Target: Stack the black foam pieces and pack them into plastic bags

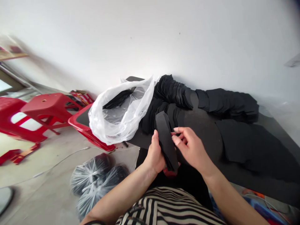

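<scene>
My left hand [155, 154] is closed round a stack of black flat pieces [167, 140], held upright on edge in front of me. My right hand [189, 145] touches the stack's right side, its fingertips pinching at the top pieces. Beyond the hands, heaps of the same black pieces [173, 90] lie fanned out on a dark work surface [201, 125]. An open clear plastic bag [122, 115] to the left holds several black pieces.
More piles of black material [232, 103] lie at the right against the white wall. Red plastic stools [47, 109] stand at the left. Two tied bags of black pieces [93, 181] lie on the concrete floor near my left arm.
</scene>
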`<state>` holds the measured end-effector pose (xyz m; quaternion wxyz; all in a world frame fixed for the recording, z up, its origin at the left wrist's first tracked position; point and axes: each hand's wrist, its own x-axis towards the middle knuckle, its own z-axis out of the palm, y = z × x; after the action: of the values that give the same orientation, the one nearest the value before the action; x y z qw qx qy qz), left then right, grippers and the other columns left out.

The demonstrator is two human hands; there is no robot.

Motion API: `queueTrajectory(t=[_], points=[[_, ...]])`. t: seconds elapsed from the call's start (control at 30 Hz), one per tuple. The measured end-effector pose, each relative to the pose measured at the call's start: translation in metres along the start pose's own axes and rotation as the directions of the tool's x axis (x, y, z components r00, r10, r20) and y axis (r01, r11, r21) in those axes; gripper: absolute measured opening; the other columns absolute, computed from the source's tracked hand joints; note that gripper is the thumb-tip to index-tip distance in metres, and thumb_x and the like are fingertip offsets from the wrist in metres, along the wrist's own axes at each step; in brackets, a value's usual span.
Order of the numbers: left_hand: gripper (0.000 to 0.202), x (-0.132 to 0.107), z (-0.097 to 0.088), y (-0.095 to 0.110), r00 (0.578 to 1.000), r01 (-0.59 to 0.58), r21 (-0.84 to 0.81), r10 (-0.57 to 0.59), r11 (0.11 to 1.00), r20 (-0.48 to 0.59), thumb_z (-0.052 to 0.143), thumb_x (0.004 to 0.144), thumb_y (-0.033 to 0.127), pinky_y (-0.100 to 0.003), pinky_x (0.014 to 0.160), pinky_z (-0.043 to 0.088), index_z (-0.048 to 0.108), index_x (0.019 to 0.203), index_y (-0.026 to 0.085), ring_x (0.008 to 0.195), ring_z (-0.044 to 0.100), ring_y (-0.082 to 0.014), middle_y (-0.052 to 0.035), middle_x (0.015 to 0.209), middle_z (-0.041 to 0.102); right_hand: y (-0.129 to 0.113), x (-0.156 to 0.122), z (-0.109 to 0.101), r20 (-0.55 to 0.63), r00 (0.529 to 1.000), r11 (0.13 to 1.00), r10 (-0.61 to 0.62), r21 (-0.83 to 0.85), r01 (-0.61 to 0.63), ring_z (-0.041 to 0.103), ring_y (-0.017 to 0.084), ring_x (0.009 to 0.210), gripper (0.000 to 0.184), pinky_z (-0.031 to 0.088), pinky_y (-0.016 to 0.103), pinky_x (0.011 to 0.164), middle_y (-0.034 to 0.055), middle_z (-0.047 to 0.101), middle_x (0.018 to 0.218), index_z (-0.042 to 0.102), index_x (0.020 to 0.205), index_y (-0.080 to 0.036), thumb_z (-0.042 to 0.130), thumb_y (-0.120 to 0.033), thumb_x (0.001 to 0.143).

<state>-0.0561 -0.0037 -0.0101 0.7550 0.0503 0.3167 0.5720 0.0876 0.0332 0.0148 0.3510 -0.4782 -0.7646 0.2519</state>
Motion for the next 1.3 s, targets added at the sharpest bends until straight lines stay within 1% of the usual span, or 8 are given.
queueTrajectory(t=[0.23, 0.43, 0.57, 0.73, 0.83, 0.93, 1.03, 1.3], points=[[0.042, -0.003, 0.023, -0.02, 0.991, -0.121, 0.071, 0.125, 0.99, -0.043, 0.074, 0.081, 0.04, -0.035, 0.094, 0.052, 0.065, 0.112, 0.014, 0.099, 0.069, -0.0242, -0.01, 0.102, 0.073, -0.008, -0.02, -0.002, 0.058, 0.992, 0.987, 0.113, 0.105, -0.119, 0.064, 0.021, 0.097, 0.038, 0.055, 0.035, 0.083, 0.0076, 0.062, 0.118, 0.056, 0.121, -0.024, 0.064, -0.041, 0.087], [0.04, -0.002, 0.033, -0.028, 0.999, -0.025, 0.058, 0.023, 0.998, 0.044, 0.059, 0.09, 0.045, -0.038, 0.096, 0.053, 0.07, 0.103, 0.008, 0.103, 0.068, -0.0281, -0.0157, 0.102, 0.073, 0.001, -0.028, -0.02, 0.079, 0.982, 0.959, 0.17, 0.214, -0.184, 0.067, 0.019, 0.098, 0.029, 0.056, 0.035, 0.088, 0.0055, 0.067, 0.115, 0.059, 0.118, -0.025, 0.057, -0.037, 0.091], [0.04, 0.003, 0.038, -0.031, 0.996, -0.002, 0.023, 0.004, 1.0, -0.087, 0.052, 0.094, 0.045, -0.038, 0.094, 0.055, 0.07, 0.103, 0.01, 0.101, 0.069, -0.0265, -0.0134, 0.102, 0.074, 0.009, -0.031, -0.032, 0.002, 0.981, 0.96, 0.193, 0.209, -0.189, 0.068, 0.02, 0.1, 0.029, 0.056, 0.034, 0.087, 0.0058, 0.069, 0.113, 0.057, 0.121, -0.025, 0.051, -0.031, 0.093], [0.042, 0.006, 0.046, -0.04, 0.998, 0.028, 0.061, -0.025, 0.998, -0.051, 0.058, 0.09, 0.05, -0.037, 0.093, 0.055, 0.07, 0.106, 0.013, 0.101, 0.07, -0.0265, -0.012, 0.101, 0.074, 0.021, -0.037, -0.035, -0.136, 0.98, 0.989, 0.148, 0.018, -0.147, 0.066, 0.023, 0.109, 0.038, 0.054, 0.039, 0.093, 0.007, 0.067, 0.122, 0.047, 0.133, -0.026, 0.045, -0.027, 0.095], [0.037, 0.007, 0.05, -0.047, 0.998, -0.055, 0.152, 0.054, 0.987, 0.007, 0.074, 0.081, 0.033, -0.033, 0.095, 0.053, 0.067, 0.114, 0.016, 0.1, 0.07, -0.0232, -0.0084, 0.105, 0.074, 0.023, -0.042, -0.031, -0.176, 0.984, 0.99, 0.013, -0.135, -0.037, 0.061, 0.024, 0.118, 0.039, 0.052, 0.041, 0.098, 0.0079, 0.06, 0.133, 0.046, 0.135, -0.025, 0.042, -0.025, 0.095], [0.034, 0.008, 0.054, -0.05, 0.997, -0.027, 0.178, 0.04, 0.984, -0.069, 0.072, 0.081, 0.024, -0.031, 0.089, 0.055, 0.066, 0.114, 0.017, 0.093, 0.071, -0.0212, -0.0068, 0.099, 0.075, 0.025, -0.044, -0.035, -0.223, 0.974, 0.977, -0.028, -0.212, -0.02, 0.062, 0.023, 0.117, 0.035, 0.053, 0.039, 0.095, 0.0088, 0.062, 0.131, 0.049, 0.13, -0.023, 0.04, -0.024, 0.096], [0.031, 0.01, 0.057, -0.047, 0.981, 0.135, 0.14, -0.112, 0.981, -0.158, 0.058, 0.09, 0.03, -0.032, 0.078, 0.058, 0.066, 0.115, 0.013, 0.082, 0.072, -0.0217, -0.0102, 0.093, 0.075, 0.034, -0.041, -0.053, -0.288, 0.956, 0.959, 0.06, -0.248, -0.135, 0.066, 0.023, 0.106, 0.028, 0.054, 0.035, 0.085, 0.0069, 0.068, 0.119, 0.055, 0.12, -0.024, 0.041, -0.026, 0.095], [0.05, 0.018, 0.055, -0.041, 0.97, 0.232, 0.208, -0.241, 0.95, 0.018, 0.047, 0.093, 0.039, -0.033, 0.068, 0.058, 0.063, 0.124, 0.003, 0.071, 0.07, -0.0223, -0.0191, 0.103, 0.073, 0.107, -0.027, -0.124, -0.478, 0.808, 0.749, 0.345, -0.378, -0.544, 0.066, 0.024, 0.077, 0.03, 0.044, 0.034, 0.066, 0.0046, 0.072, 0.093, 0.053, 0.119, -0.024, 0.047, -0.031, 0.09]])
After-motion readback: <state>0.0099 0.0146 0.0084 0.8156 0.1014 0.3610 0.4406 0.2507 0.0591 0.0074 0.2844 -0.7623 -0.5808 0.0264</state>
